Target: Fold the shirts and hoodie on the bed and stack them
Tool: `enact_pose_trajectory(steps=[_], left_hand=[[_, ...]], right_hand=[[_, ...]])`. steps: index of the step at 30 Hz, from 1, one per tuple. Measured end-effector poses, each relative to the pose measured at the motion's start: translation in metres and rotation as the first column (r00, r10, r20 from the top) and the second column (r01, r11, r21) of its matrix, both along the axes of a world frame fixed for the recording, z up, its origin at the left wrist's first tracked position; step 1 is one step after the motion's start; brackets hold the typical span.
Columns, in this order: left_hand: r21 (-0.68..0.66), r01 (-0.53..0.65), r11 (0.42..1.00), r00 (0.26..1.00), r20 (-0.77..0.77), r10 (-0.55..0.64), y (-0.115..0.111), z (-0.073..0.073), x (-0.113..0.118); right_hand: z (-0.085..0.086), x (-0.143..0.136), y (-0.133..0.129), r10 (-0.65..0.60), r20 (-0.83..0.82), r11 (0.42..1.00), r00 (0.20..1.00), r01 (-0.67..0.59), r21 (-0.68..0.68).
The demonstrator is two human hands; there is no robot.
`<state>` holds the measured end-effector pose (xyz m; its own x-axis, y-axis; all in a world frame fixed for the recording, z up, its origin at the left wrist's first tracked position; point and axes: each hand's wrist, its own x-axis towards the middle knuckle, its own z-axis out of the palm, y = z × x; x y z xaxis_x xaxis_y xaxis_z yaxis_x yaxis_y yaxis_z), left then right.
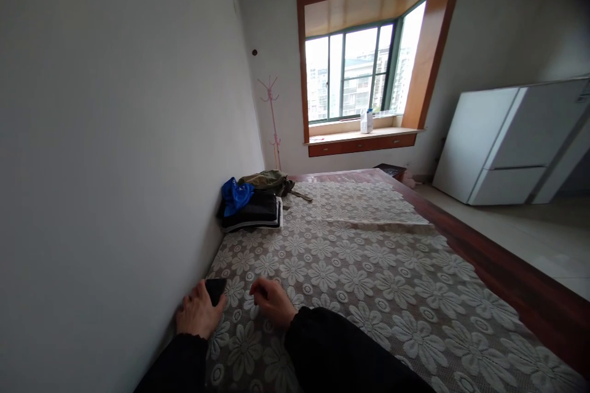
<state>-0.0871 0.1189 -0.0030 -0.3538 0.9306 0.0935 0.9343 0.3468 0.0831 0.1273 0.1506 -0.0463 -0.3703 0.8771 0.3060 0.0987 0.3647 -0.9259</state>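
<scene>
My left hand [200,313] is at the table's wall-side edge, its fingers and thumb closed around a small black flat object [216,290]. Only one corner of that object shows past the fingers, so I cannot tell its kind. A short way to the right, my right hand [273,302] is held just over or on the tablecloth [332,295], with fingers curled in and no object visible in them. White lace flowers on a grey-brown mesh make up the cloth. Both wrists are covered by black sleeves.
Against the left wall lie a stack of black folded items [251,214], a blue cloth or bag [236,195] and an olive backpack [267,180]. Beyond stand a pink coat rack [273,113] and a window sill [341,137] with a white package [367,121]. A white refrigerator [511,141] is at right.
</scene>
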Motion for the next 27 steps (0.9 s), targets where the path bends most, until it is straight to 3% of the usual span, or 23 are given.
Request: enact_pose_trajectory(steps=[15,24,27], left_hand=[[-0.041,0.049,0.998,0.999,0.002,-0.049,0.0051,-0.0009,-0.0054],[-0.023,0.053,0.998,0.998,-0.034,-0.054,0.0011,-0.0079,-0.0020],[-0.011,0.063,0.998,0.996,-0.056,-0.063,-0.0013,-0.0081,0.0014]], right_hand=[[-0.0021,0.0003,-0.0035,-0.008,0.101,0.994,0.995,-0.003,0.107],[-0.0072,0.0015,-0.0001,-0.109,0.000,0.985,0.994,0.108,0.138],[0.0003,0.0069,-0.0052,-0.186,0.026,0.965,0.982,0.177,0.193]])
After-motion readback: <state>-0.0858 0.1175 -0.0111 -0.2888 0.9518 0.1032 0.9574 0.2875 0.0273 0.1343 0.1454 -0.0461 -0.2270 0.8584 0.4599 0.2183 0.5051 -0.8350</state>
